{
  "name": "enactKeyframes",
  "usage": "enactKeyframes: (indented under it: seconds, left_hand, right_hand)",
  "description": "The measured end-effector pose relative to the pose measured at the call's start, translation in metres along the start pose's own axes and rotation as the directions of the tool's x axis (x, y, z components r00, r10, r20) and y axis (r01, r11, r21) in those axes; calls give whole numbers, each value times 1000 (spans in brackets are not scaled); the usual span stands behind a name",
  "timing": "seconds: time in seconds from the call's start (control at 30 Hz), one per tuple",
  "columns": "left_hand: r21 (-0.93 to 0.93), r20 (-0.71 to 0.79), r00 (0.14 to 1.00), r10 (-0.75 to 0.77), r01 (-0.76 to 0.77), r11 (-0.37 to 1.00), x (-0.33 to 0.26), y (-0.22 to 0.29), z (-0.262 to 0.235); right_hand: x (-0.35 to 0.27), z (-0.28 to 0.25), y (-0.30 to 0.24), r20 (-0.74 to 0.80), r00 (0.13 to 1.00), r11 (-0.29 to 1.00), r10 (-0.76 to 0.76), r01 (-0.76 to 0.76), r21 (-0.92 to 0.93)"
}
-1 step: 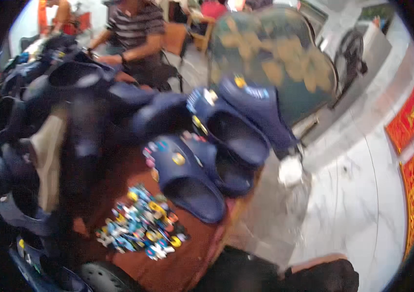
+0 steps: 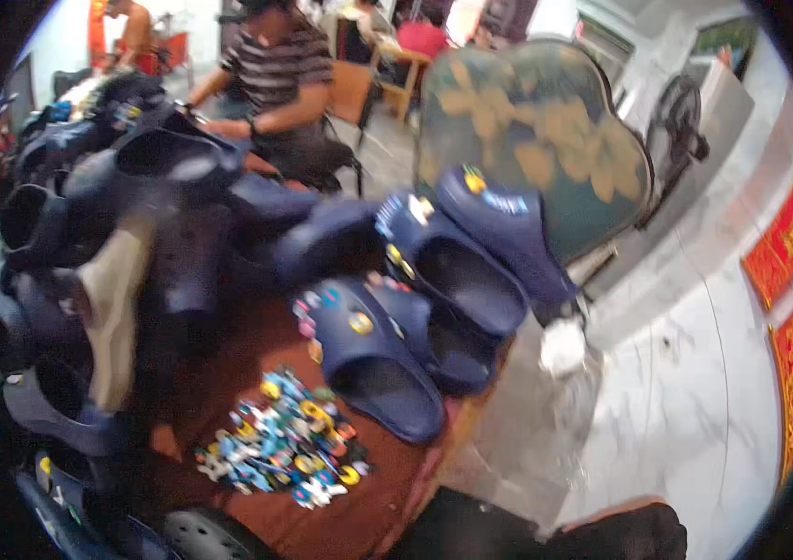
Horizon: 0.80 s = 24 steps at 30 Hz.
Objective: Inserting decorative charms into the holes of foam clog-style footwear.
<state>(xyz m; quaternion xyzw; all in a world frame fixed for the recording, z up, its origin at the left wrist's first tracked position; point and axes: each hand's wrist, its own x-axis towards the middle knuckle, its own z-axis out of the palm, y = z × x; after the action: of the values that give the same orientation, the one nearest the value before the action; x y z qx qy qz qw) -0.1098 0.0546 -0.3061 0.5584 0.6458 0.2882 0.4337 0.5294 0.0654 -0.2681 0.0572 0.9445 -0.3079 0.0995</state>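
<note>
Neither of my hands shows in the head view. Dark cloth, seemingly over my legs (image 2: 471, 527), fills part of the lower edge, with a narrow skin-toned strip along its right part that I cannot make out. In front lies a loose pile of small colourful shoe charms (image 2: 289, 443) on a reddish-brown tabletop (image 2: 257, 523). Just beyond it rests a navy clog (image 2: 373, 359) with charms on its upper. Another navy clog (image 2: 457, 271) and a third navy clog (image 2: 499, 219), both decorated, stand farther back to the right, partly overlapping.
Many dark clogs are heaped on the left, one showing a beige sole (image 2: 117, 317). Across the table sits a person in a striped shirt (image 2: 280, 70). A green flowered board (image 2: 532, 140) and a black fan (image 2: 676, 121) stand behind, right. Pale tiled floor (image 2: 667, 401) lies right.
The whole scene sits slightly lower and farther right in the picture, and looks a little sharper. No clog or charm has visibly moved on the table.
</note>
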Motion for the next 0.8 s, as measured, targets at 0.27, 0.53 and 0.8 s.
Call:
enactKeyframes:
  seconds: [0.27,0.53,0.8]
  left_hand:
    - [-39,-302,946,122,-140,989,67,7,-36]
    - [44,-267,897,351,-353,935,103,70,-76]
    - [86,-372,866,334,-326,941,-8,58,-113]
  right_hand:
    - [43,-95,24,137,972,979,192,-180,-93]
    - [108,-102,-93,52,850,851,524,-524,-24]
    - [171,-147,-122,-212,924,928,319,-350,-126]
